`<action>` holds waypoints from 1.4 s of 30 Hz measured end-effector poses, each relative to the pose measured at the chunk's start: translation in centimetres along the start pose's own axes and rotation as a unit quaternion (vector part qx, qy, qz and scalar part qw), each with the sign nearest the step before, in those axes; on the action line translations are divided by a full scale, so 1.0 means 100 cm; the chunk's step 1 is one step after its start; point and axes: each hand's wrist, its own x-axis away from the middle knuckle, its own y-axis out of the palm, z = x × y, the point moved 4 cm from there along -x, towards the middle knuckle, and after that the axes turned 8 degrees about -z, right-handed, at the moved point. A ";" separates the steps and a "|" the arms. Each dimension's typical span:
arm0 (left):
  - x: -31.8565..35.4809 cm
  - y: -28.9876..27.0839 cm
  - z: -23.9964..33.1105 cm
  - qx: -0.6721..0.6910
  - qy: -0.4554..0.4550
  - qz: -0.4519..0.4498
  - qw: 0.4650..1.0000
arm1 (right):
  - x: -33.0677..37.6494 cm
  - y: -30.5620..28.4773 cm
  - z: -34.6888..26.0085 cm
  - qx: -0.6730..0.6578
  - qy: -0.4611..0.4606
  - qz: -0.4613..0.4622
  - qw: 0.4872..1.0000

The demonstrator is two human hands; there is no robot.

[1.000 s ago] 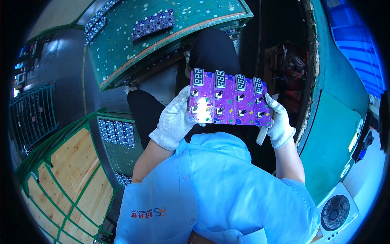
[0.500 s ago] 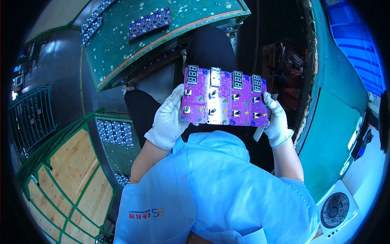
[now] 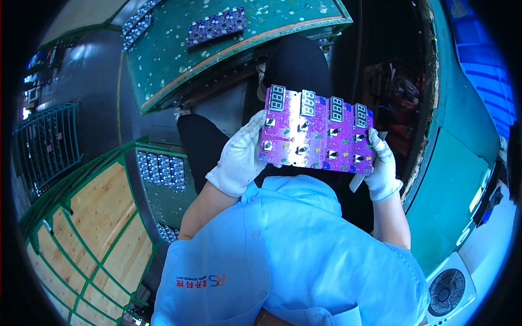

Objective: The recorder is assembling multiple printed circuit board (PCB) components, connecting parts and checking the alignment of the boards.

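A purple circuit board panel [image 3: 322, 142] is held up in front of my body, its component side facing me. Several dark digit displays line its far edge, with black-shafted knobs and small green and yellow parts below them. My left hand [image 3: 239, 157], in a white knit glove, grips the panel's left edge. My gloved right hand [image 3: 385, 173] is closed on the right edge, thumb on the front face. A flat grey strip [image 3: 356, 183] sticks out beside the right hand; its kind and most of its length are hidden. The fingers behind the panel are hidden too.
Another populated board [image 3: 217, 26] lies on the speckled green bench [image 3: 168, 65] ahead, with more boards [image 3: 137, 24] at its far left. Boards [image 3: 161, 170] rest on a lower green surface at left, near a green-framed wooden rack [image 3: 103, 217]. A fan [image 3: 448, 290] stands at lower right.
The whole scene has shifted to the right in the picture, panel and hands along with it. The bright glare on the panel has slid left. Both hands keep their grip.
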 end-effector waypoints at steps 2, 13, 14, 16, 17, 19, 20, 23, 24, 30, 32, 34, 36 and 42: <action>0.000 0.004 0.002 0.026 -0.006 -0.028 0.999 | 0.000 0.000 0.000 0.002 0.003 -0.004 1.000; 0.005 -0.008 -0.002 -0.019 -0.081 0.052 0.995 | 0.006 0.010 -0.005 0.023 -0.037 -0.030 0.999; 0.005 -0.008 -0.002 -0.033 -0.096 0.028 0.994 | 0.007 0.016 -0.007 0.039 -0.049 -0.031 0.998; 0.007 -0.010 -0.004 -0.047 -0.110 0.003 0.993 | 0.007 0.013 -0.006 0.038 -0.049 -0.028 0.998; 0.009 -0.012 -0.004 -0.068 -0.107 0.000 0.992 | 0.008 0.011 -0.006 0.035 -0.049 -0.026 0.998; 0.009 -0.009 -0.004 -0.088 -0.103 -0.002 0.991 | 0.008 0.011 -0.006 0.035 -0.052 -0.022 0.998; 0.009 -0.003 -0.002 -0.089 -0.104 0.010 0.991 | 0.008 0.010 -0.007 0.033 -0.054 -0.019 0.998; 0.009 -0.005 -0.001 -0.087 -0.100 0.007 0.991 | 0.006 0.009 -0.007 0.029 -0.047 -0.020 0.998; 0.009 -0.006 -0.001 -0.083 -0.098 -0.010 0.992 | 0.006 0.010 -0.007 0.030 -0.046 -0.022 0.998; 0.004 0.018 0.004 -0.130 -0.129 0.038 0.982 | 0.006 0.004 -0.004 0.022 -0.041 0.015 0.999; 0.007 0.002 -0.001 -0.106 -0.124 0.045 0.985 | 0.004 0.004 -0.004 0.013 -0.038 0.002 0.999; 0.007 0.002 0.000 -0.082 -0.121 0.051 0.988 | 0.003 0.003 -0.003 0.010 -0.039 0.002 0.999; 0.001 0.023 0.006 -0.178 -0.124 -0.013 0.976 | 0.003 0.004 -0.003 0.006 -0.041 0.004 0.999; 0.001 0.010 0.002 -0.124 -0.136 -0.082 0.980 | 0.002 -0.001 -0.002 -0.002 -0.018 0.036 0.999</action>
